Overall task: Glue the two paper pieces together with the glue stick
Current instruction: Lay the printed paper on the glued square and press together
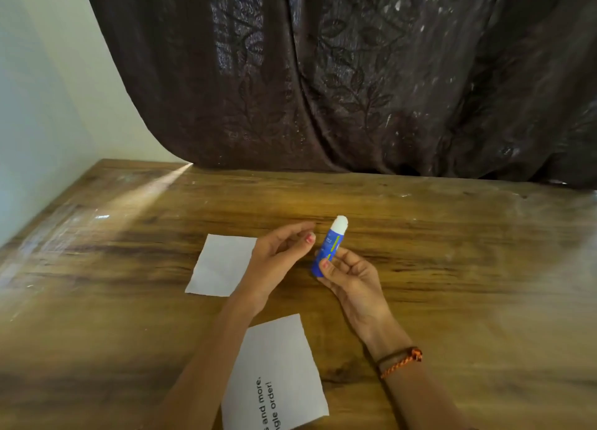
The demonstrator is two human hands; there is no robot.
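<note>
Glue stick [329, 247] is up in the air above the wooden table [452, 268], and I see it tilted a little with its white top pointing up and away from me. It is blue with a green stripe down its side. My right hand [350, 276] holds the glue stick near its bottom end, with the thumb and fingers curled round it. My left hand [281, 252] is just beside the glue stick, on its left, with the fingers loosely bent and holding nothing; its fingertips are close to the stick but I cannot tell if they touch it. Left of the glue stick, partly under my left hand, a small blank paper [219, 265] lies flat on the table. Nearer to me than the glue stick, between my two arms, a bigger printed paper [274, 374] lies flat on the table with black words on it. The two papers are apart and do not touch. An orange and brown bracelet [402, 360] sits on my right wrist. Far behind the glue stick, a dark curtain [355, 74] with a leaf pattern hangs down to the back edge of the table.
</note>
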